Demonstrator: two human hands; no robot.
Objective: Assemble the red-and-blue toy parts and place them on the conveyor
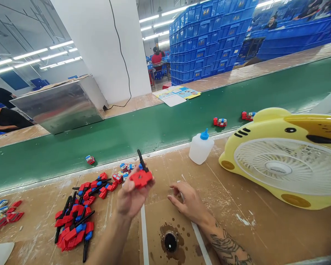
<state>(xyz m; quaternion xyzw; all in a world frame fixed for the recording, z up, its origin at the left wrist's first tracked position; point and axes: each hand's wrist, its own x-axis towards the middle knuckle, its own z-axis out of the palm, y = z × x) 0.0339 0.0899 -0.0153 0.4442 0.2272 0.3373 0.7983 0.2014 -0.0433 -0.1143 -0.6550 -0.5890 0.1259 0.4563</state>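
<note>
White bottle (pixel 200 150), contents unclear; red piece (pixel 141 179) in left hand (pixel 131 201).

Place: a factory assembly hall. Indications were as follows. One green conveyor belt (pixel 154 129), metal-edged, crossed the whole view, with small red, white and blue plastic pieces (pixel 220 122) set apart along it. One brown-surfaced table (pixel 264 235) adjoined the belt and bore a heap of loose red, blue and black parts (pixel 71 235). Blue plastic crates (pixel 195 44), many, stood stacked high beyond. Strip lights (pixel 30 53) hung in rows. A person in red (pixel 156 58) appeared in the background; others in dark tops (pixel 5 118) were at the left edge.
</note>
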